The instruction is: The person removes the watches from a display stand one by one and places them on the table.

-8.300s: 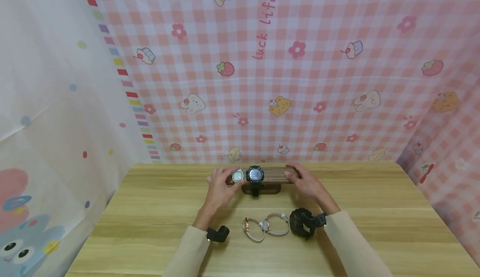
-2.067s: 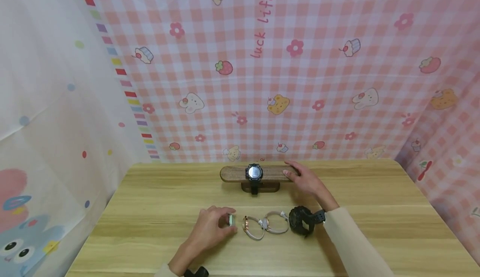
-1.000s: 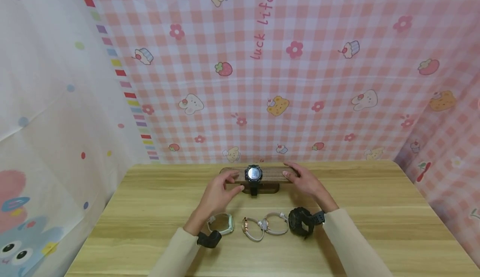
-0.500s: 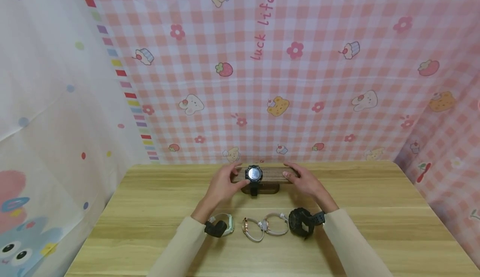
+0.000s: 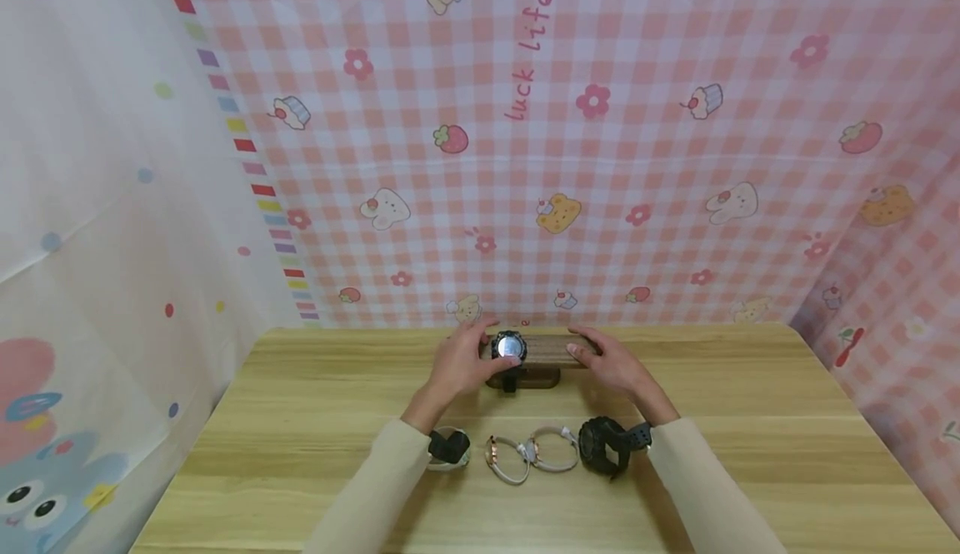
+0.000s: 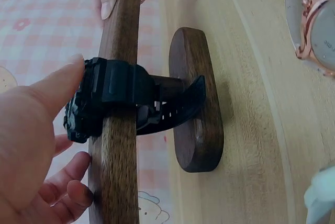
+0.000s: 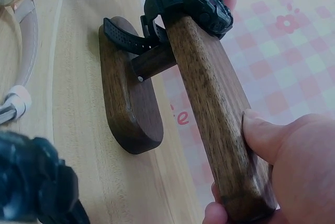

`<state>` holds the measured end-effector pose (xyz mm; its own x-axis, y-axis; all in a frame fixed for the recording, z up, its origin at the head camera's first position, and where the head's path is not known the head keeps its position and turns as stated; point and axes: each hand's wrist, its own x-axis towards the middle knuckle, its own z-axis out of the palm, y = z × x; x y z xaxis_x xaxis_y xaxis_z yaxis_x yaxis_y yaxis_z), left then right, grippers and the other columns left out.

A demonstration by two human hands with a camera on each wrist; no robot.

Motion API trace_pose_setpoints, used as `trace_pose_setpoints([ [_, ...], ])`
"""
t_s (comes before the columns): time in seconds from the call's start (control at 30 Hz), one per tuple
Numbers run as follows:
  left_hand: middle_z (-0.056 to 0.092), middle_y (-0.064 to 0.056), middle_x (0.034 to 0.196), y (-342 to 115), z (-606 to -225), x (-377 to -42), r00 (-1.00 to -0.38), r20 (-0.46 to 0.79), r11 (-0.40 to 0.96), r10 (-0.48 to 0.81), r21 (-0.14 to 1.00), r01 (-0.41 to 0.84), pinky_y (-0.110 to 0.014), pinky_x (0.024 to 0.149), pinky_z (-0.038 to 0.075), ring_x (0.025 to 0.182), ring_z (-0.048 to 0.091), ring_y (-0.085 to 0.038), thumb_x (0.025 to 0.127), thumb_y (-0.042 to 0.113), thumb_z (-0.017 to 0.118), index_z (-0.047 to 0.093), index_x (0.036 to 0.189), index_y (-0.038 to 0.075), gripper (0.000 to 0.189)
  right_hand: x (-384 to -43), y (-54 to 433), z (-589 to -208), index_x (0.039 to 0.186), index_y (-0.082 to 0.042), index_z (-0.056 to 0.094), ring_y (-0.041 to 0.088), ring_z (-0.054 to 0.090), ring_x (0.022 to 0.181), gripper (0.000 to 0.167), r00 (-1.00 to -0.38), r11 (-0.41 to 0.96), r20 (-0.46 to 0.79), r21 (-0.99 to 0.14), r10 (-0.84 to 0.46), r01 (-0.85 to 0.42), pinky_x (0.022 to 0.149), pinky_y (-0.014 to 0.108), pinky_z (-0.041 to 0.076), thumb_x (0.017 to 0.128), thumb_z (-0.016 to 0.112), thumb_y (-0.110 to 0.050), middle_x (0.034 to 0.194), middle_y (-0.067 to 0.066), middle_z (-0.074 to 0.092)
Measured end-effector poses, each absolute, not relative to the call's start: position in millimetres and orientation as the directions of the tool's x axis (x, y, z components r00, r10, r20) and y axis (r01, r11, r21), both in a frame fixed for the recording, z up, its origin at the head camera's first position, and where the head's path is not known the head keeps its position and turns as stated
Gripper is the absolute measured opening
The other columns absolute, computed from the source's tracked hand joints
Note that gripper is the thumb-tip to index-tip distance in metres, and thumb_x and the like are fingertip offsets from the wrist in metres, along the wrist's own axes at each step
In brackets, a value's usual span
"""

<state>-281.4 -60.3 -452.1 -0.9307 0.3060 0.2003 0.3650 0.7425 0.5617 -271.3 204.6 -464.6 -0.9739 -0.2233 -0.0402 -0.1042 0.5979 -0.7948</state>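
A wooden watch stand (image 5: 551, 350) stands near the back of the table, with a black digital wristwatch (image 5: 509, 346) strapped round its bar. My left hand (image 5: 459, 364) grips this watch, thumb on the case's near edge and fingers reaching to the far side of the bar. In the left wrist view the watch's loose strap end (image 6: 186, 106) hangs toward the stand's base (image 6: 196, 145). My right hand (image 5: 617, 364) holds the bar's right end, its thumb (image 7: 261, 132) on the face of the wood and fingertips underneath.
In front of the stand lie a mint-green watch (image 5: 459, 464), partly behind the left wrist's camera, two rose-gold watches with pale straps (image 5: 510, 479), and a bulky black watch (image 5: 596, 446) by the right wrist. A checked cloth (image 5: 675, 162) hangs behind the table (image 5: 300, 454).
My left hand took the mint-green watch off the bar's left end and put it on the table. It then came back and slid right along the bar to the black watch. My right hand stayed put.
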Motion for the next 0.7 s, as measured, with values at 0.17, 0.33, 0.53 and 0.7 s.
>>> trace_pose_setpoints([
  [0.17, 0.062, -0.010, 0.111, -56.8, -453.4, -278.8, -0.932, 0.209, 0.753, 0.295, 0.550, 0.361, -0.050, 0.089, 0.047, 0.097, 0.060, -0.025, 0.079, 0.053, 0.079, 0.057, 0.138, 0.018, 0.072, -270.6, 204.3, -464.1, 0.151, -0.006, 0.040, 0.047, 0.038, 0.137, 0.052, -0.975, 0.607, -0.044, -0.788, -0.218, -0.100, 0.106, 0.061, 0.036, 0.105, 0.050, -0.030, 0.152, 0.026, 0.037],
  [0.33, 0.062, -0.011, 0.108, -54.3, -454.3, -275.8, -0.914, 0.263, 0.766, 0.308, 0.502, 0.402, -0.053, 0.092, 0.045, 0.096, 0.060, -0.027, 0.077, 0.052, 0.080, 0.061, 0.135, 0.017, 0.070, -270.7, 205.0, -464.4, 0.150, -0.006, 0.040, 0.047, 0.037, 0.137, 0.052, -0.976, 0.605, -0.038, -0.789, -0.216, -0.103, 0.106, 0.061, 0.035, 0.105, 0.049, -0.029, 0.152, 0.026, 0.037],
  [0.53, 0.063, -0.009, 0.106, -55.8, -455.1, -276.2, -0.914, 0.270, 0.749, 0.303, 0.526, 0.403, -0.051, 0.090, 0.047, 0.097, 0.061, -0.026, 0.076, 0.047, 0.083, 0.064, 0.131, 0.017, 0.065, -270.9, 204.7, -464.9, 0.150, -0.005, 0.041, 0.047, 0.039, 0.136, 0.052, -0.976, 0.590, -0.038, -0.801, -0.213, -0.098, 0.107, 0.061, 0.036, 0.105, 0.050, -0.029, 0.151, 0.027, 0.039],
  [0.7, 0.063, -0.008, 0.105, -58.3, -455.1, -276.7, -0.920, 0.260, 0.735, 0.292, 0.555, 0.390, -0.046, 0.085, 0.049, 0.094, 0.060, -0.024, 0.075, 0.041, 0.085, 0.064, 0.130, 0.016, 0.064, -270.5, 204.6, -464.9, 0.150, -0.005, 0.041, 0.047, 0.039, 0.136, 0.052, -0.975, 0.598, -0.036, -0.794, -0.218, -0.105, 0.106, 0.061, 0.036, 0.105, 0.050, -0.030, 0.151, 0.026, 0.038],
])
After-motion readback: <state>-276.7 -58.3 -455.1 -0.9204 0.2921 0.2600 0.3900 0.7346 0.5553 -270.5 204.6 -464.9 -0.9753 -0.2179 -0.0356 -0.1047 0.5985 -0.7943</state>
